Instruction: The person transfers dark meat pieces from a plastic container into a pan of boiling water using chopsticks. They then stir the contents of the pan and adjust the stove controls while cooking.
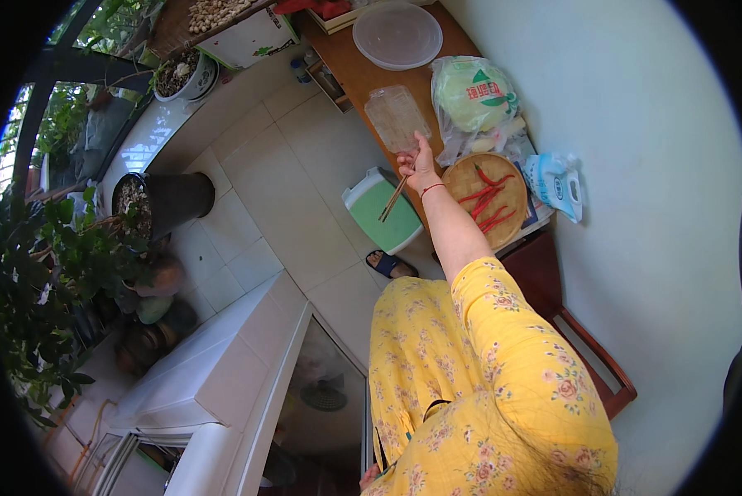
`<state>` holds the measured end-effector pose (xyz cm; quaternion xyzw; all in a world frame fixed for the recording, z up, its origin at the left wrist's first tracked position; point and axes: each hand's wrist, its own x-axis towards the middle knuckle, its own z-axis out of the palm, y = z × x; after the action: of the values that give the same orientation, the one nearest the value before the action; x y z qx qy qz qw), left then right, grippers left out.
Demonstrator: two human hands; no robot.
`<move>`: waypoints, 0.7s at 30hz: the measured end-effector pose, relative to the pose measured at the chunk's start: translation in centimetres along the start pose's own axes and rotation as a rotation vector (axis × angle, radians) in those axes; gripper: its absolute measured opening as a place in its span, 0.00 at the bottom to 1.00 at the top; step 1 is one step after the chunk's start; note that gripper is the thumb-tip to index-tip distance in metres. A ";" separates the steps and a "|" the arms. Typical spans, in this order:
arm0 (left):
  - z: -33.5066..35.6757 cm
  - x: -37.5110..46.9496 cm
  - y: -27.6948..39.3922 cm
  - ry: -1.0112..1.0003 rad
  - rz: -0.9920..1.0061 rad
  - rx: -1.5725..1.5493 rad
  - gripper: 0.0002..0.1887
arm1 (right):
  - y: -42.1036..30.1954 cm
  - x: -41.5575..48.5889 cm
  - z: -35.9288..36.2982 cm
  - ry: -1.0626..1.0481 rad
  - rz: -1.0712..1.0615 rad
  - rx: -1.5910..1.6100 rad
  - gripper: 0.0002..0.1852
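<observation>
My right hand (419,162) is stretched out over the edge of a wooden table (340,59), holding a pair of chopsticks (394,199) that point down. Its fingertips overlap the near end of a clear plastic tray (397,115); whether they grip it, I cannot tell. Red chili peppers (487,197) lie in a round woven bamboo basket (512,229) beside my wrist. A round pale vegetable in a printed plastic bag (473,96) is behind the basket. A round translucent lid (397,35) lies farther off. Only a bit of my left hand (370,476) shows at the bottom edge, by my dress.
A green and white bin (383,211) stands on the tiled floor below the table edge. A red wooden chair (594,353) is at the right, near a blue and white plastic package (554,185). Left are a tall black plant pot (182,201) and a white potted plant (188,77).
</observation>
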<state>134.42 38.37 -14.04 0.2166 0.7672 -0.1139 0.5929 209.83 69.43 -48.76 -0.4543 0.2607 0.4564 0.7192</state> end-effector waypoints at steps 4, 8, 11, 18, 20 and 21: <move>1.3 0.3 0.2 0.005 -0.004 -0.006 0.20 | -1.8 -0.5 0.3 -0.281 0.277 0.201 0.48; 2.9 1.6 1.5 0.010 -0.009 0.002 0.20 | -2.0 0.6 0.5 -0.335 0.391 0.376 0.57; 4.6 2.4 2.5 0.016 -0.017 0.000 0.20 | -1.4 2.5 0.5 -0.424 0.465 0.536 0.56; 5.4 3.5 5.4 0.024 -0.018 0.034 0.20 | -2.8 2.2 3.2 -0.459 0.352 0.538 0.43; 5.8 3.5 5.8 0.023 -0.017 0.034 0.20 | -3.9 0.6 2.9 -0.439 0.193 0.325 0.41; 6.0 3.6 6.0 0.015 -0.020 0.034 0.20 | -4.6 -0.4 2.7 -0.425 0.108 0.213 0.40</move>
<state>141.69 41.79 -18.61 0.2200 0.7717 -0.1312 0.5822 213.67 70.87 -45.33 -0.2549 0.1740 0.5495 0.7764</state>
